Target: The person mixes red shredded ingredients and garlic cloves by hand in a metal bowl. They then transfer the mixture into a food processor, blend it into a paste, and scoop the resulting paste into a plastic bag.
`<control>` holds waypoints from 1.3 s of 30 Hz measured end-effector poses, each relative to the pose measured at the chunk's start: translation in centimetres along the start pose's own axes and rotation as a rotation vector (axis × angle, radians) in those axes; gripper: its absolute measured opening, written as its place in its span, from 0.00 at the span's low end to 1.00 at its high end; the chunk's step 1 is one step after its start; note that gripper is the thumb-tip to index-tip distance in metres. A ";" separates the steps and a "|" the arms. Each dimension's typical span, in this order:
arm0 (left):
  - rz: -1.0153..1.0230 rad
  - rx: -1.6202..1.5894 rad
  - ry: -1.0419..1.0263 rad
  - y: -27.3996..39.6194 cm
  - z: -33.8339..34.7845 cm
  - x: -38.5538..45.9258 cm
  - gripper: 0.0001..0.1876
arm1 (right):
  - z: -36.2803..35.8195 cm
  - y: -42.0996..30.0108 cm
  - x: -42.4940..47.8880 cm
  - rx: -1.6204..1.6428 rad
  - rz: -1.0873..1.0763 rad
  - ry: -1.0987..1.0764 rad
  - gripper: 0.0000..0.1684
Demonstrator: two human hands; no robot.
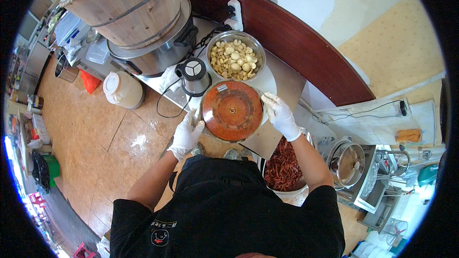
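Both my hands wear thin white gloves. My left hand [186, 132] and my right hand [280, 114] grip opposite sides of a round vessel [232, 111], seen from directly above; its surface is orange-red with a small metal knob or fitting at the middle and a small label. Whether this is a lid or the vessel's base, I cannot tell. Just beyond it stands a steel bowl [261, 48] of peeled garlic and ginger-like pieces [233, 59]. A steel and black grinder motor unit [194, 75] with a cable is at its upper left.
A wooden steamer barrel [125, 7] sits on a large steel pot [154, 55] at upper left. A white plastic jug [123, 89] stands on the tiled floor. Dried red chillies [283, 168] fill a tub by my right forearm. A power strip [235, 14] lies against the dark red board.
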State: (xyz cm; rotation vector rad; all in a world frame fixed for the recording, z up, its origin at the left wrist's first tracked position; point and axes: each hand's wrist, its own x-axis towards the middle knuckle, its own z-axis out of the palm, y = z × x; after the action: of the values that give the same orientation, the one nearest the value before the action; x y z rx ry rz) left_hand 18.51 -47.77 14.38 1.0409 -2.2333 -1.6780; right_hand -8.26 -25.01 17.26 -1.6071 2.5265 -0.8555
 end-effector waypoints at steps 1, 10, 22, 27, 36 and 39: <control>-0.013 -0.081 -0.014 -0.6 0.2 -0.3 0.29 | 0.1 -0.2 0.3 0.060 0.048 0.012 0.22; -0.333 -0.508 -0.140 -0.3 -0.2 -0.6 0.14 | 3.8 0.8 2.3 0.481 0.410 0.038 0.19; 0.533 0.203 0.378 -3.6 -7.5 15.2 0.31 | 4.0 1.4 0.1 0.536 0.515 0.076 0.24; 0.155 0.365 0.008 -3.2 -8.5 21.8 0.21 | 2.9 0.5 -1.7 0.435 0.576 0.080 0.24; 0.510 0.449 0.268 1.7 -15.5 13.9 0.12 | 1.9 1.5 -6.0 0.590 0.652 0.242 0.21; 0.581 0.343 0.143 7.3 -17.6 12.0 0.09 | 0.9 1.4 -6.3 0.561 0.626 0.264 0.21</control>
State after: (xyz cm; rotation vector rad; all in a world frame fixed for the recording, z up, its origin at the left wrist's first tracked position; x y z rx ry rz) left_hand 15.42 -67.86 23.96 0.4617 -2.4516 -0.9780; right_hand -6.18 -19.63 14.23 -0.5295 2.3721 -1.5391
